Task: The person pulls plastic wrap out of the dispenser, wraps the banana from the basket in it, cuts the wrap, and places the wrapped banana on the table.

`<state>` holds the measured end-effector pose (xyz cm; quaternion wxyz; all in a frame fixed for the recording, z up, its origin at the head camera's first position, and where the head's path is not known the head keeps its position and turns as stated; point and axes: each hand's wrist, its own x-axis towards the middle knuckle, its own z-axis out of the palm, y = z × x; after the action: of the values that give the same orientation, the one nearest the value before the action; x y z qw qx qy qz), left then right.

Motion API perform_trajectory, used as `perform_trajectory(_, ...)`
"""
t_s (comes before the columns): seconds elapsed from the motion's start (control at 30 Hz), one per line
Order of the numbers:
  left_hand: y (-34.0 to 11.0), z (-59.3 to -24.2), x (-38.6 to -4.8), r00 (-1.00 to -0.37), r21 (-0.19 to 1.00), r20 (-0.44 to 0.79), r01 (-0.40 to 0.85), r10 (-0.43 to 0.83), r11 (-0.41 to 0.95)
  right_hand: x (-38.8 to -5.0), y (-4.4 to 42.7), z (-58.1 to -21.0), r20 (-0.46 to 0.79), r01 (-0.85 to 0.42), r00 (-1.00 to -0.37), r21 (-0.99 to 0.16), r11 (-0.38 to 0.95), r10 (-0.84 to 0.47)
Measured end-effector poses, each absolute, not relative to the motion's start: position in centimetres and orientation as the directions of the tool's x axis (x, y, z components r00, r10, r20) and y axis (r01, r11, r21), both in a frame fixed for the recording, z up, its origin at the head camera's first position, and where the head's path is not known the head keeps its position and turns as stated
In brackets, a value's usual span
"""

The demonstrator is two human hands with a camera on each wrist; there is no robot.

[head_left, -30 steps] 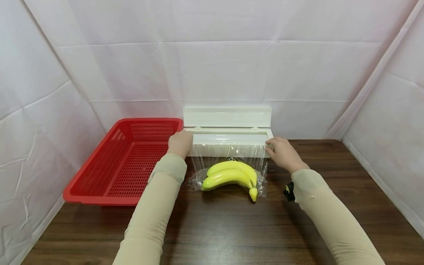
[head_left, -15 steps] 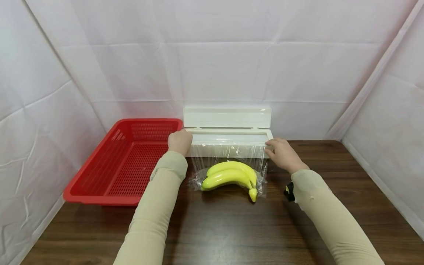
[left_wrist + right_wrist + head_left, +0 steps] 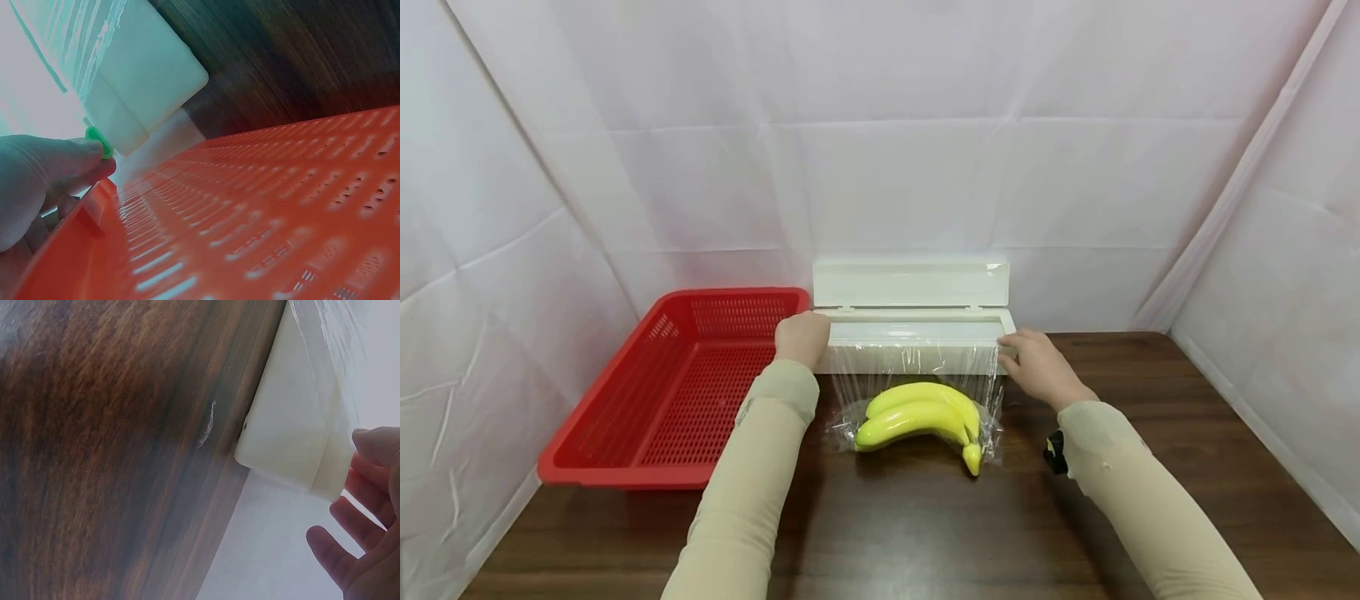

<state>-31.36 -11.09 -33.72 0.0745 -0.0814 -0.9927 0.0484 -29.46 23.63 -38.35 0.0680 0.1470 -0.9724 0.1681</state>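
Note:
A long white box (image 3: 895,360) stands with its lid (image 3: 910,285) raised behind it. Clear film (image 3: 842,421) runs from its front edge down over yellow bananas (image 3: 917,421) on the table. My left hand (image 3: 802,340) is at the box's left end; in the left wrist view, thumb and finger of the left hand (image 3: 47,178) pinch a small green piece (image 3: 99,142) beside the box end. My right hand (image 3: 1041,367) holds the box's right front corner; in the right wrist view, the right hand (image 3: 375,512) has its other fingers loosely spread by the box (image 3: 294,419).
A red perforated basket (image 3: 625,477) stands left of the box, close beside my left hand and forearm. White cloth (image 3: 895,183) hangs behind and at both sides of the brown wooden table (image 3: 910,533). A small scrap of film (image 3: 208,425) lies near the box in the right wrist view.
The whole head view has shifted, so the box, basket, bananas and hands appear slightly lower. Both hands keep their places at the box ends.

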Motion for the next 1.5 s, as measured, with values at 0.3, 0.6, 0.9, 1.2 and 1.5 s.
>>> perform_trajectory(0.3,-11.2,-33.3,-31.8,-0.977,-0.085,0.145,0.146,0.157,0.986,-30.3,23.1,-38.1,0.217,-0.324,-0.938,-0.275,0.905,-0.27)
perform_trajectory(0.6,-11.4,-32.8,-31.8,-0.981,-0.058,0.136,0.133,0.139,0.989,-30.8,22.8,-38.1,0.277,-0.328,-0.924,-0.217,0.92,-0.264)
perform_trajectory(0.9,-11.4,-32.9,-31.9,-0.978,-0.066,0.144,0.143,0.152,0.987,-30.6,22.8,-38.5,0.309,-0.321,-0.919,-0.222,0.921,-0.245)
perform_trajectory(1.2,-11.1,-32.8,-32.0,-0.98,-0.05,0.122,0.155,0.16,0.987,-30.5,22.8,-38.3,0.311,-0.308,-0.922,-0.223,0.925,-0.232)
perform_trajectory(1.5,-11.2,-32.8,-32.2,-0.983,0.019,0.085,0.167,0.165,0.986,-30.3,22.7,-38.1,0.291,-0.3,-0.929,-0.233,0.925,-0.228)
